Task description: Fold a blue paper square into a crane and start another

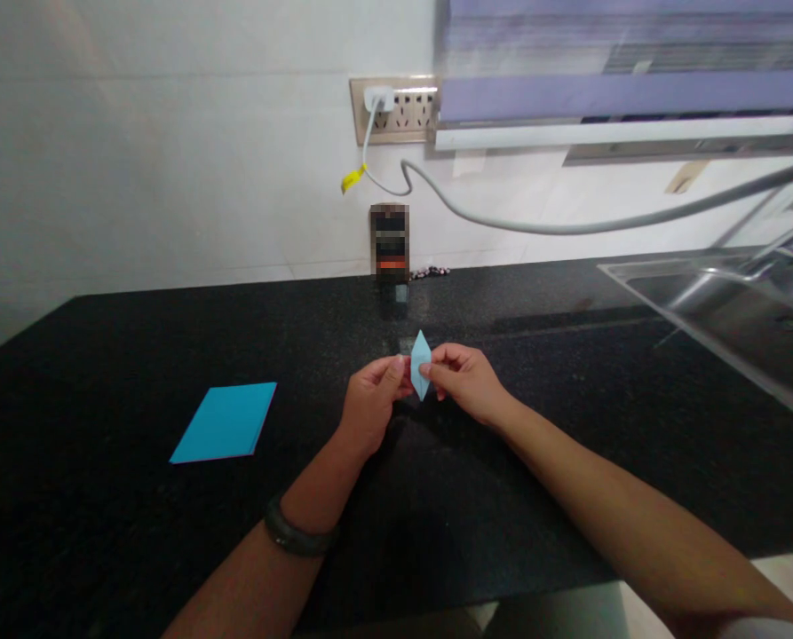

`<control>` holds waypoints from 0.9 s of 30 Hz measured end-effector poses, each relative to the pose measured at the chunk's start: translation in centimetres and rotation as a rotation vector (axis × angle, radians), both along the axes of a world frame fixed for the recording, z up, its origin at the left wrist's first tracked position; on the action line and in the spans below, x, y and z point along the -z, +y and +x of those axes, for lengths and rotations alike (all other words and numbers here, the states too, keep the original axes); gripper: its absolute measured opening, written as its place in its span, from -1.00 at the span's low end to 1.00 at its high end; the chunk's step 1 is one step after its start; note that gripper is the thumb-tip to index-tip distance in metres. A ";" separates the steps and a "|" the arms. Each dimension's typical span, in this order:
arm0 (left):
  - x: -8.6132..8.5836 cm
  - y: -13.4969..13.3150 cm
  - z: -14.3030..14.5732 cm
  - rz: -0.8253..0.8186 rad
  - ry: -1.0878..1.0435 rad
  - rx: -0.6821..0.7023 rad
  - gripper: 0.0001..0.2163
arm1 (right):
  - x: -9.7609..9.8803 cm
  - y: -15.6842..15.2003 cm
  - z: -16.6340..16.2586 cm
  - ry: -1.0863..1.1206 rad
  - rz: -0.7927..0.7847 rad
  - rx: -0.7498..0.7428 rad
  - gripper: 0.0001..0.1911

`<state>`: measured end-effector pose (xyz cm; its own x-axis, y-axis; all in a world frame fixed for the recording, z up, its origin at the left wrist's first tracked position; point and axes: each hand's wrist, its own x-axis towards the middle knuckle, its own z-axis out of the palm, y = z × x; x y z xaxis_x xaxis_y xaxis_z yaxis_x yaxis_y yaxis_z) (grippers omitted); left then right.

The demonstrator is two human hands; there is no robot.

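A small piece of light blue folded paper (421,346), pointed at top and bottom, is held upright above the black counter. My right hand (471,380) pinches it from the right, with the thumb on its front face. From the other side, my left hand (370,399) grips its left edge, thumb bent over the fingers; some fingertips are hidden behind the paper. A dark band (296,532) circles my left wrist. On the counter to the left lies a stack of bright blue square paper (226,423).
The black countertop (136,355) meets a white wall. A blurred phone-like object (389,241) leans there beside a beaded string (432,272). Above is a socket panel (404,115) with a white plug and cable. A steel sink (762,311) is at right.
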<state>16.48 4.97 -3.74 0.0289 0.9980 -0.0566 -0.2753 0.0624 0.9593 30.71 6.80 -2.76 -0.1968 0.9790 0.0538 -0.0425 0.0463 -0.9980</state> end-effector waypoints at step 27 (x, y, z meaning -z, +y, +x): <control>-1.0 0.0 -0.6 -0.148 -0.189 0.141 -0.77 | 0.2 0.1 0.9 0.058 0.235 -0.137 -0.88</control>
